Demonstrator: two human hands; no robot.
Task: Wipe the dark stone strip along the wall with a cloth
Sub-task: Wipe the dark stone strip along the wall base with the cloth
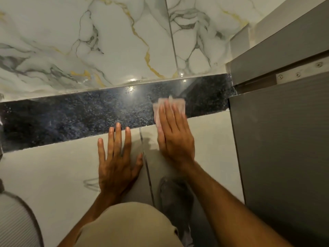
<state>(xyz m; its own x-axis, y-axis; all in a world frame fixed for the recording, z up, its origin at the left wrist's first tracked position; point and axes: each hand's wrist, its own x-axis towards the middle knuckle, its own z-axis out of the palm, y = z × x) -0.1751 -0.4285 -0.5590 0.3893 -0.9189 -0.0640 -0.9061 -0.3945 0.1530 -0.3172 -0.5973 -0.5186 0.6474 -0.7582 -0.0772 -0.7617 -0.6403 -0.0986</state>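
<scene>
While the wipe is under way, these are the particulars, each placed against the dark strip.

Strip: dark stone strip point(80, 118) runs across the floor at the foot of the marbled wall point(106, 41), its right end meeting the grey cabinet point(277, 139).

Cloth: pale cloth point(169, 106) lies flat on the strip's right part, near the cabinet end, its near edge spilling just over onto the light floor tile point(44, 172).

Right hand: right hand point(175, 132) lies palm-down on the cloth, fingers straight and close together, pressing it to the stone; slightly blurred, so I judge it is sliding.

Left hand: left hand point(117, 161) rests flat on the tile just beside the strip's near edge, fingers spread, the middle fingertip touching the stone; it looks like a brace.

Step in hand: wiping the strip's right end.

Progress: cannot tell which parts are clean; most of the strip stretches away to the left of the cloth.

Next move: probably a flat, even sweep left along the strip, with the bracing hand shifted clear of the path.

Also near: a dark shoe point(175, 193) on the tile below the right hand.
</scene>
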